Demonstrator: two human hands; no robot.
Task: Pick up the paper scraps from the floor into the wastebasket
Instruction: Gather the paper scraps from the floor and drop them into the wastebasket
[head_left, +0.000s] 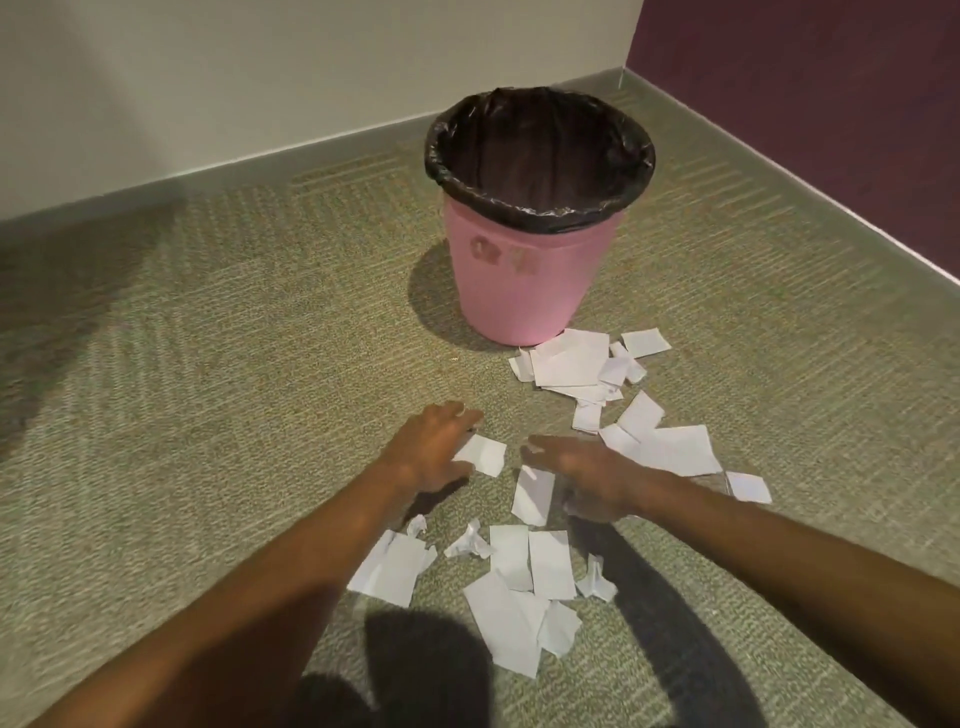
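Observation:
A pink wastebasket (524, 291) with a black liner stands upright on the carpet, and nothing shows inside it. Several white paper scraps lie in front of it: a pile by its base (571, 361), a large piece on the right (675, 449) and a cluster nearest me (514, 613). My left hand (431, 452) hovers low with fingers spread, its fingertips over the edge of a small scrap (485, 454). My right hand (587, 478) is flat and open beside a scrap (532, 493), partly over the large piece. Neither hand holds paper.
Green-grey carpet covers the floor. A cream wall with a grey baseboard (260, 161) runs behind the basket, and a dark purple wall (831, 104) meets it at the corner on the right. My arms cast shadows at the bottom.

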